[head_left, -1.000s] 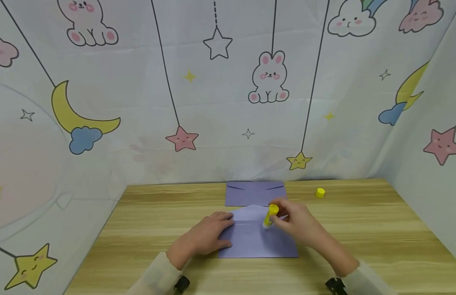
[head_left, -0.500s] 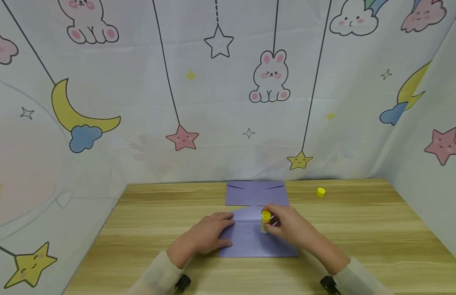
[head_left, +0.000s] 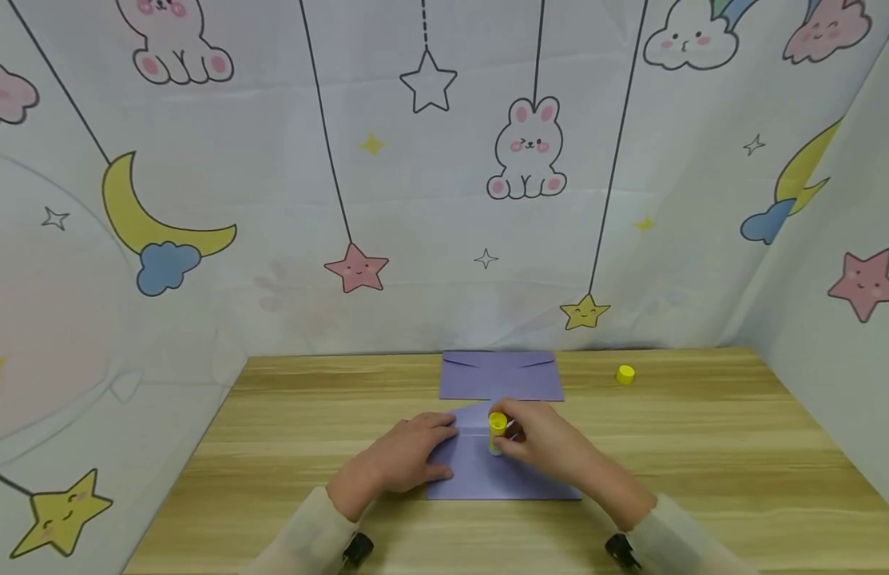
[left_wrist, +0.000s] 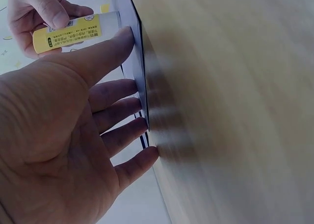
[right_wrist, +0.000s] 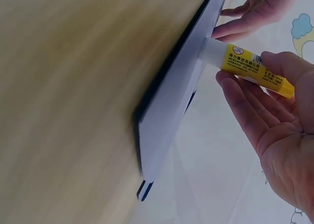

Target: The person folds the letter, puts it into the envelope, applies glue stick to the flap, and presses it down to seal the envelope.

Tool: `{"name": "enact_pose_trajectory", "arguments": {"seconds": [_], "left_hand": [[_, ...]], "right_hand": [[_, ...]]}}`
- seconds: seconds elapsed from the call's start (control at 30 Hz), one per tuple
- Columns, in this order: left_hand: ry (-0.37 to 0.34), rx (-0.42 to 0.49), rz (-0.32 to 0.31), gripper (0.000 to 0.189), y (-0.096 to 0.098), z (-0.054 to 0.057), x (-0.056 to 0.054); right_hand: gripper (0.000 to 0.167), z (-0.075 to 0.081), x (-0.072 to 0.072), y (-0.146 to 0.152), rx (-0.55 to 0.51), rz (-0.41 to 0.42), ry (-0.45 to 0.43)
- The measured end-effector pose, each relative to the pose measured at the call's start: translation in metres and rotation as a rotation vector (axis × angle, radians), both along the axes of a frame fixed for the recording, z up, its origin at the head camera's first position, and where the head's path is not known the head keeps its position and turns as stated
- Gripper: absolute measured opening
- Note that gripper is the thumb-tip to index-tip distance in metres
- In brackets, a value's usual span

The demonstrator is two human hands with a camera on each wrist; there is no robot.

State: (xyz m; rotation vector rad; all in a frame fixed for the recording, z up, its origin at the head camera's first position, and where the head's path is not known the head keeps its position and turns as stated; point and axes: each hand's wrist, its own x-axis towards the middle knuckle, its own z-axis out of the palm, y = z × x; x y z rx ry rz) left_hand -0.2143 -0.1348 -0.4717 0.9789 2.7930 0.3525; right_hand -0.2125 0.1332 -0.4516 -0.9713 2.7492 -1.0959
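Note:
A purple envelope (head_left: 458, 471) lies on the wooden table with its flap spread toward the back. My left hand (head_left: 404, 455) rests on its left side, fingertips and thumb touching the paper; in the left wrist view the fingers look fairly straight. Between thumb and fingers my right hand (head_left: 548, 439) pinches a yellow glue stick (head_left: 497, 431), held upright with its glue end down. The right wrist view shows the white end of the glue stick (right_wrist: 245, 62) against the envelope (right_wrist: 169, 106). The right hand hides part of the flap.
Behind the first envelope lies a second purple envelope (head_left: 502, 377), near the back edge of the table (head_left: 307, 415). A yellow cap (head_left: 625, 374) sits at the back right. A patterned cloth (head_left: 430, 200) hangs behind the table.
My right hand has moved the glue stick leftward across the envelope, toward the left hand, and the stick now stands straighter. The left hand stays in place.

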Motion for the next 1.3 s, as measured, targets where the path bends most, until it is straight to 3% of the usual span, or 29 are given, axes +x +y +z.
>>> {"name": "enact_pose_trajectory", "arguments": {"seconds": [0.43, 0.83, 1.3], "left_hand": [[0.007, -0.014, -0.003, 0.062, 0.003, 0.001, 0.0], [0.017, -0.026, 0.0, 0.061, 0.004, 0.004, 0.001], [0.022, -0.028, -0.007, 0.061, 0.004, 0.004, 0.002]], "right_hand": [[0.029, 0.002, 0.0, -0.02, 0.04, 0.062, 0.034], [0.018, 0.015, 0.003, 0.004, 0.144, 0.032, 0.054], [0.027, 0.019, 0.004, 0.025, 0.163, -0.003, 0.071]]}}
